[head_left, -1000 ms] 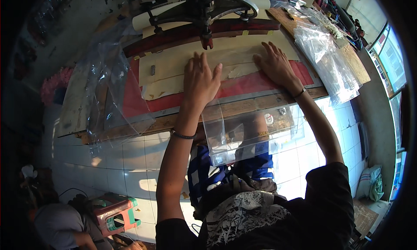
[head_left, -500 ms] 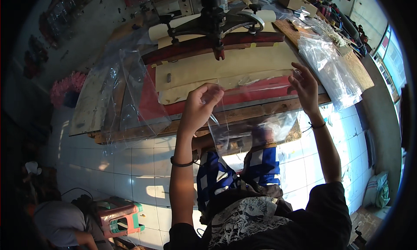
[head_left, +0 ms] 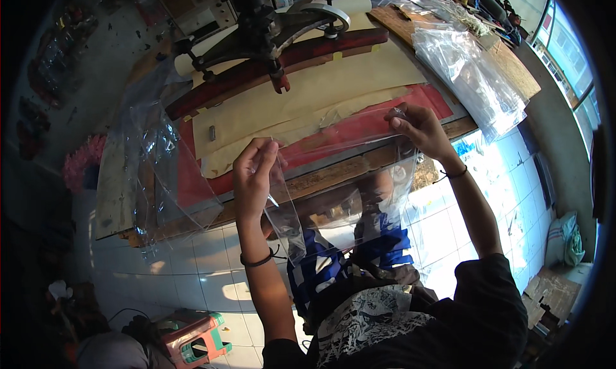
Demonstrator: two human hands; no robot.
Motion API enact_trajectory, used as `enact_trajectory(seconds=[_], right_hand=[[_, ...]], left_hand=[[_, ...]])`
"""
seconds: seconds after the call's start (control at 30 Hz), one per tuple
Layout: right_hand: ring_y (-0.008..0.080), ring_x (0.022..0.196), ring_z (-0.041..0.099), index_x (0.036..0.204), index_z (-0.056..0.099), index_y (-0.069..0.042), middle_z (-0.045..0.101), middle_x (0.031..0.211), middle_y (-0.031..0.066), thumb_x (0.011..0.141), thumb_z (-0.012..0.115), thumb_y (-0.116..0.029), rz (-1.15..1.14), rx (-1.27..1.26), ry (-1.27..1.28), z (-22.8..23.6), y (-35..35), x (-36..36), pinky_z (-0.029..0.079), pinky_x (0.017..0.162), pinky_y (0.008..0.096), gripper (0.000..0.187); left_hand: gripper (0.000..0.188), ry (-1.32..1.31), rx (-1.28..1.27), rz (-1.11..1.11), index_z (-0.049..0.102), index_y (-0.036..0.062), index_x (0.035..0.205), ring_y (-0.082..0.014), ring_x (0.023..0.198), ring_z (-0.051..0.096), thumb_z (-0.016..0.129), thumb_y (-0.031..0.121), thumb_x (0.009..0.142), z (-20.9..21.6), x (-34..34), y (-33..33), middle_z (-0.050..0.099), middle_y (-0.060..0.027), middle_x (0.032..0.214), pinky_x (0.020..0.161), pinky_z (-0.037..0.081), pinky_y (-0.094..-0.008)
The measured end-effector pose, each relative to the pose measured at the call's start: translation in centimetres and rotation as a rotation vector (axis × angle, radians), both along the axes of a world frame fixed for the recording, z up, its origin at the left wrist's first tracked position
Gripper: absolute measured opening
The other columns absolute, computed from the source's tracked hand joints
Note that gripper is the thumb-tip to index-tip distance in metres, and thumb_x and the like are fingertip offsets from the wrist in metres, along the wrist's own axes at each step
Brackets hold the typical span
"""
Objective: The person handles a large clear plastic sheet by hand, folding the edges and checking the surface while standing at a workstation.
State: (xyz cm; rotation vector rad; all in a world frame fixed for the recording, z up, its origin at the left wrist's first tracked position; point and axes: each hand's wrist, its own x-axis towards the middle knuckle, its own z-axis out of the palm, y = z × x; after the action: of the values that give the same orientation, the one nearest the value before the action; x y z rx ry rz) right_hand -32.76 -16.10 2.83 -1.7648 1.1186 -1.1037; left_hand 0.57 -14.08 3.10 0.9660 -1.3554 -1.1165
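Between my hands hangs a clear plastic sheet (head_left: 333, 205), drawn out in front of my legs near the table's front edge. My left hand (head_left: 255, 176) pinches its left upper corner between thumb and fingers. A thin, white-tipped pointed thing (head_left: 273, 201) pokes out below that hand; its kind is unclear. At the right upper corner, my right hand (head_left: 420, 128) has thumb and fingers closed on the plastic. Beyond the sheet, tan paper (head_left: 295, 106) lies over a red mat (head_left: 427, 103) on the table.
A clamp-like press with a dark red curved bar (head_left: 224, 87) stands over the paper. Loose clear plastic (head_left: 163, 176) drapes over the table's left side; stacked clear bags (head_left: 471, 80) lie at right. A red-green stool (head_left: 196, 343) and another person (head_left: 112, 353) are at lower left.
My right fingers, apart before, have closed on the sheet's corner. My left hand has come lower and to the left, and the sheet is spread wider. The whole view has tilted.
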Motion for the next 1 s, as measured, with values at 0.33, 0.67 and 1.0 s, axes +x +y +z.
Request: enact_trajectory(seconds=[0.33,0.67,1.0], right_hand=[[0.0057,0.076,0.057,0.095,0.066,0.0,0.064,0.078,0.0011,0.095,0.062,-0.029,-0.052,-0.031,0.014,-0.3,0.6,-0.2,0.045,0.069,0.0227,0.029],[0.0153,0.099,0.06,0.123,0.053,0.0,0.062,0.109,0.0096,0.09,0.061,-0.008,-0.458,-0.38,-0.114,-3.8,5.7,0.6,0.048,0.087,0.0311,0.035],[0.0197,0.091,0.062,0.133,0.043,0.001,0.059,0.106,0.0119,0.093,0.063,-0.029,-0.466,0.104,-0.571,-8.1,14.4,0.1,0.051,0.084,0.0335,0.054]], left_hand=[[0.02,-0.04,-0.097,0.026,0.061,0.0035,0.087,-0.003,0.055,0.047,0.056,0.019,0.097,-0.6,0.0,-0.2,0.059,0.0005,0.072,0.054,0.037,-0.0196],[0.026,0.205,-0.121,0.288,0.056,0.0057,0.093,-0.0077,0.055,0.049,0.054,0.031,0.098,-0.9,0.8,0.8,0.054,0.0,0.071,0.045,0.039,-0.022],[0.03,0.697,0.007,0.637,0.05,0.0098,0.102,-0.0138,0.051,0.052,0.051,0.04,0.098,-4.0,-4.1,10.1,0.054,-0.0038,0.078,0.04,0.04,-0.0246]])
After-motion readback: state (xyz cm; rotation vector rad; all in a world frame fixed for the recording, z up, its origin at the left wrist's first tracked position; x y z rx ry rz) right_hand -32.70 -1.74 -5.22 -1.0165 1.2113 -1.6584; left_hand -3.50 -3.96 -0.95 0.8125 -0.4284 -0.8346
